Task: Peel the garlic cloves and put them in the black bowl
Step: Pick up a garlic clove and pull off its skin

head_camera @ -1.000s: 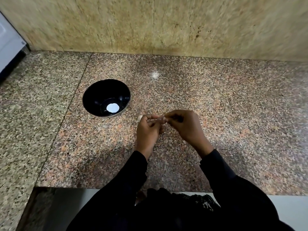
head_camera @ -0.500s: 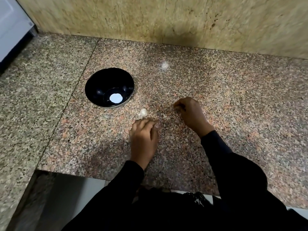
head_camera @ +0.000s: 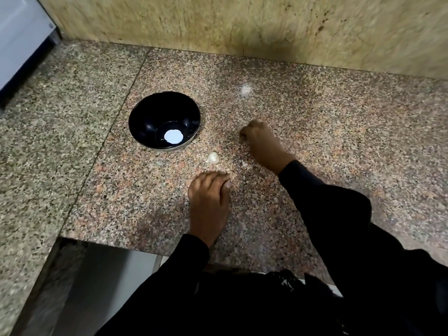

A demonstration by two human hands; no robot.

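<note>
The black bowl point(head_camera: 145, 117) stands on the granite counter, left of both hands, with only a white round spot showing on its bottom. One pale garlic clove point(head_camera: 212, 157) lies loose on the counter between the bowl and the hands. My left hand point(head_camera: 208, 197) rests on the counter just below that clove, fingers curled, thumb pressed to the fingertips on a small pale garlic clove that is mostly hidden. My right hand point(head_camera: 263, 144) sits to the right of the loose clove, curled into a fist with its fingertips down on the stone. Nothing shows in it.
A small whitish scrap point(head_camera: 245, 89) lies farther back near the wall, and thin bits of peel point(head_camera: 244, 164) lie by my right wrist. A white appliance point(head_camera: 19, 40) fills the far left corner. The counter's front edge point(head_camera: 121, 246) is cut back at lower left.
My hands, joined and picking at a clove a second ago, have parted and dropped to the counter, the right one moving away to the right. The view has shifted closer.
</note>
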